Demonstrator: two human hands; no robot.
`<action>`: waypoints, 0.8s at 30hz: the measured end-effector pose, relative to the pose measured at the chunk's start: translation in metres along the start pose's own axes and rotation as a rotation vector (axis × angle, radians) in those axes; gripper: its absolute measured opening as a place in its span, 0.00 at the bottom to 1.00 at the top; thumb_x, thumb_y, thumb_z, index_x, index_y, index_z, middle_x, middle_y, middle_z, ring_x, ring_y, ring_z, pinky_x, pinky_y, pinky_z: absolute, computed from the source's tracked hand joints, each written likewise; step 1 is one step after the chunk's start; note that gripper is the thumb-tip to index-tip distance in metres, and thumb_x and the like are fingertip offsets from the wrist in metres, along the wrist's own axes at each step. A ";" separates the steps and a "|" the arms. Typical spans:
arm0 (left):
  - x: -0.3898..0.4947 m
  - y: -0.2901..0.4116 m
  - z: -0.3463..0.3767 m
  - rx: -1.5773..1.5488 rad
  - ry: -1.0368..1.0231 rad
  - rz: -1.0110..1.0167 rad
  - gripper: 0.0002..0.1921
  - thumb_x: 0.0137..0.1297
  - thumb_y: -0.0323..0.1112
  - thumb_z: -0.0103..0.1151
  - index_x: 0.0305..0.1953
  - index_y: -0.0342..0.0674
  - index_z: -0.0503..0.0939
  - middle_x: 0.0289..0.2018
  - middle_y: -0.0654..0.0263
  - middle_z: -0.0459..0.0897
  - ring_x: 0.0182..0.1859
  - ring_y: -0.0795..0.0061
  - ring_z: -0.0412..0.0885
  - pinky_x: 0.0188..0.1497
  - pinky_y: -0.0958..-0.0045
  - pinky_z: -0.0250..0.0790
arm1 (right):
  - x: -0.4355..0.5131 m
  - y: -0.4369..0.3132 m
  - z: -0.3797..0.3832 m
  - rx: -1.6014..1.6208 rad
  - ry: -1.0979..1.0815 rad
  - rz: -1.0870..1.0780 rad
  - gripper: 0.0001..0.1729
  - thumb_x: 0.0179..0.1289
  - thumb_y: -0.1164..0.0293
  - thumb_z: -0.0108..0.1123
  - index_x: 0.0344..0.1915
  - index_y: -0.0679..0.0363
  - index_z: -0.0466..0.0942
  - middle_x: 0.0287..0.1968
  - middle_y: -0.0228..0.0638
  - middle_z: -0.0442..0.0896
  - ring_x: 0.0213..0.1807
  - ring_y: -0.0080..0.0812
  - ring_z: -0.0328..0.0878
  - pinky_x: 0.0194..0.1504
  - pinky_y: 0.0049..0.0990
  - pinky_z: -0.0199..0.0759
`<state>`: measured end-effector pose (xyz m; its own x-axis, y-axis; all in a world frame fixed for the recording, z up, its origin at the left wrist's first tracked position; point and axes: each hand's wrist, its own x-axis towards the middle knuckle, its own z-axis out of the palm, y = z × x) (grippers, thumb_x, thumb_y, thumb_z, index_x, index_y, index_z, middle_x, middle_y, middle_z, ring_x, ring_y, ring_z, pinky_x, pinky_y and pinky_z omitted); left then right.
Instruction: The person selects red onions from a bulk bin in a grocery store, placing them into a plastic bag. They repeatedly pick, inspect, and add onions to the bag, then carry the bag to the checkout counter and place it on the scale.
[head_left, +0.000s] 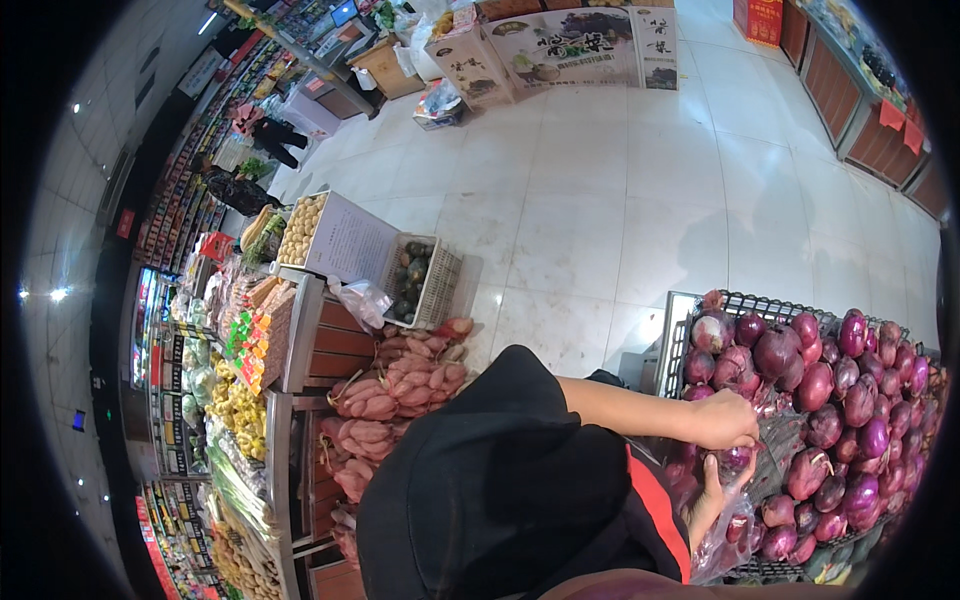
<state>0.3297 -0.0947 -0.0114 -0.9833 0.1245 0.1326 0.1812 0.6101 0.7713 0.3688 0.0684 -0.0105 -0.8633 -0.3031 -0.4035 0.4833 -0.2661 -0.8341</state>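
My left hand (724, 421) reaches in from the left with its fingers curled onto the top of a red onion (735, 458). Just below, my right hand (711, 495) has its thumb and fingers around the same onion. A clear plastic bag (726, 534) hangs by the right wrist, with something dark red showing through it. Both hands are over the near side of a black plastic crate (757, 304) heaped with red onions (862, 397). Dark, crumpled lining (780, 450) shows in a gap among the onions beside my fingers.
Pink sweet potatoes (397, 379) are piled beside the produce counter (300, 330). A plastic basket (442, 289) of dark green squash stands near a box of round tan produce (304, 225). Two people (236, 191) (277, 139) stand farther off. Tiled floor (577, 195) stretches beyond the crate.
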 end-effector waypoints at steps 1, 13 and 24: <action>0.000 -0.001 0.001 0.051 0.006 0.024 0.11 0.63 0.41 0.62 0.30 0.41 0.86 0.29 0.59 0.85 0.36 0.53 0.86 0.37 0.54 0.77 | 0.001 0.002 0.000 0.014 -0.007 -0.001 0.48 0.65 0.87 0.63 0.78 0.46 0.54 0.66 0.45 0.72 0.61 0.37 0.75 0.61 0.36 0.72; 0.015 -0.049 0.005 0.277 0.124 -0.045 0.07 0.53 0.33 0.62 0.32 0.37 0.82 0.31 0.59 0.85 0.36 0.55 0.86 0.39 0.51 0.75 | 0.006 0.000 0.007 0.137 0.104 -0.051 0.47 0.62 0.83 0.65 0.77 0.53 0.55 0.68 0.44 0.69 0.66 0.41 0.70 0.69 0.42 0.65; 0.026 -0.066 0.025 0.008 0.036 -0.205 0.09 0.69 0.35 0.55 0.40 0.35 0.78 0.31 0.51 0.85 0.38 0.44 0.85 0.43 0.46 0.75 | 0.010 0.002 -0.009 0.045 0.266 -0.156 0.45 0.66 0.75 0.69 0.77 0.57 0.56 0.68 0.44 0.70 0.65 0.38 0.70 0.68 0.38 0.66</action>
<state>0.2924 -0.1118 -0.0740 -0.9995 -0.0309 -0.0044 -0.0228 0.6258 0.7797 0.3604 0.0730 -0.0196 -0.9325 -0.0070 -0.3610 0.3427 -0.3325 -0.8786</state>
